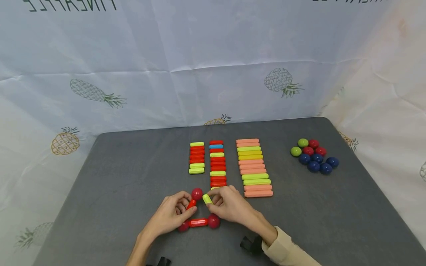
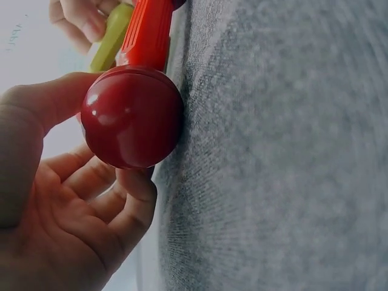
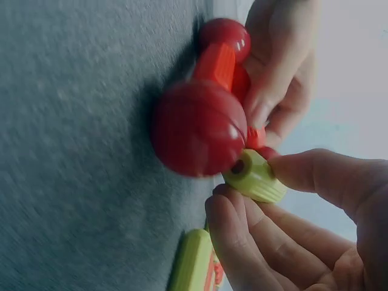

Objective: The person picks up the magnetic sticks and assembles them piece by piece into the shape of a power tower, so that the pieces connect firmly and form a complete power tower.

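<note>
My left hand grips a short red rod that runs between a red ball at the far end and another red ball near the thumb. From that nearer ball a second red rod leads right to a third red ball. Between thumb and fingers, my right hand pinches a short yellow-green rod, tilted beside the far ball. In the right wrist view, a hole shows in the end of this yellow-green rod, close to the nearer red ball.
Behind the hands lie two columns of short rods, red and yellow-green, with one blue. Right of them is a column of longer rods, salmon, yellow and yellow-green. Green, red and dark blue balls cluster near the grey table's right edge.
</note>
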`<state>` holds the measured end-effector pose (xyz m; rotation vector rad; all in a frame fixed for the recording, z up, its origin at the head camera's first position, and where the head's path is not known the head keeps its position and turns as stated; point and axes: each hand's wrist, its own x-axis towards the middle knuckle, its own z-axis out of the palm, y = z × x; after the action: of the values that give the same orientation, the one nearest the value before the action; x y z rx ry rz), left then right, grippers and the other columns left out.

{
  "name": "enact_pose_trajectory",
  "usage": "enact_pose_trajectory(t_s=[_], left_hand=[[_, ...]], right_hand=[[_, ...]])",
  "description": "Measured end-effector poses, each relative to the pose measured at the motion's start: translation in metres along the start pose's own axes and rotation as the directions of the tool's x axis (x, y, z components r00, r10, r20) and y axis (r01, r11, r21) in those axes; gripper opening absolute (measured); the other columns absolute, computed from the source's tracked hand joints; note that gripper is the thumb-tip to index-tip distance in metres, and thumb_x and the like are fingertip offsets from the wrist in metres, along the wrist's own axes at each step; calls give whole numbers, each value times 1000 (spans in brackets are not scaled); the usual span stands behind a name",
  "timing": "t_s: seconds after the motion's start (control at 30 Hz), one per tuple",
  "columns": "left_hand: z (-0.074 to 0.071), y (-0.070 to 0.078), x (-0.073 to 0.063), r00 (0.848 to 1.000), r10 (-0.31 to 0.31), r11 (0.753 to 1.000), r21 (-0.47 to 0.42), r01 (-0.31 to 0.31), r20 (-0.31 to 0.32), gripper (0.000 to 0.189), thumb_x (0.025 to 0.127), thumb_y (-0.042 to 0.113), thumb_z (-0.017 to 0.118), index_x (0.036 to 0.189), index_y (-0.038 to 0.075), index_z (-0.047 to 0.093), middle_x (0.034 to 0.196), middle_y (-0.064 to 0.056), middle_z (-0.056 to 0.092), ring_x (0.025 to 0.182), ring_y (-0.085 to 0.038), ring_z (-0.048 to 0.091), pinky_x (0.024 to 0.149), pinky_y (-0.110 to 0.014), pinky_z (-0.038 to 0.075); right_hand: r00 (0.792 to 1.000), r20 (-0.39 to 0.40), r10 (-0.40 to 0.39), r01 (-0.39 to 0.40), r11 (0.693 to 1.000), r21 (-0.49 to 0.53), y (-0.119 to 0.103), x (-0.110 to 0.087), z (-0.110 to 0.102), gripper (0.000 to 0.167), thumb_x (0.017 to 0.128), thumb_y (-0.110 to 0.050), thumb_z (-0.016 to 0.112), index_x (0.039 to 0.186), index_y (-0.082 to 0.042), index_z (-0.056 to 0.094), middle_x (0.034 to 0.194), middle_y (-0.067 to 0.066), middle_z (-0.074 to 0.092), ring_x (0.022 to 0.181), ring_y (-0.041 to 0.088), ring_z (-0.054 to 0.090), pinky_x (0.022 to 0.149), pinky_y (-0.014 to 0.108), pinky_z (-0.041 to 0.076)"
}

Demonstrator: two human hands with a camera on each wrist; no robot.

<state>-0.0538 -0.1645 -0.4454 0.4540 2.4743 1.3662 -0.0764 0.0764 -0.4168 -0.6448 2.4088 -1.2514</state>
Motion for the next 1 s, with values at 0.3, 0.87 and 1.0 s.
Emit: enact_pose_trajectory(t_s=[0.3,0.87,1.0], left_hand=[[4,0,0,998,57,998,-17,-57,3,25,96,22,73,105,2,62,79,0,62,63,2,54,59,-20,51],[3,1,0,998,51,999,7,-51,34,26,95,26,74,104,2,67,76,1,64,60,1,55,58,-21,52],[2,0,1,999,44,999,16,-44,23,26,95,28,74,103,3,69,75,2,64,59,0,56,57,-21,52]], right_hand=[[999,30,-31,30,999,40,3,-2,9,30,90,-8,75,116,6,73,80,9,76,61,3,64,56,18,51],[999,49,-16,13,998,58,10,-6,15,31,94,-16,73,118,3,73,72,4,73,51,0,56,48,19,46],[999,47,-28,26,999,40,10,-4,14,30,94,-16,73,118,2,74,72,3,73,51,-1,56,48,18,46]])
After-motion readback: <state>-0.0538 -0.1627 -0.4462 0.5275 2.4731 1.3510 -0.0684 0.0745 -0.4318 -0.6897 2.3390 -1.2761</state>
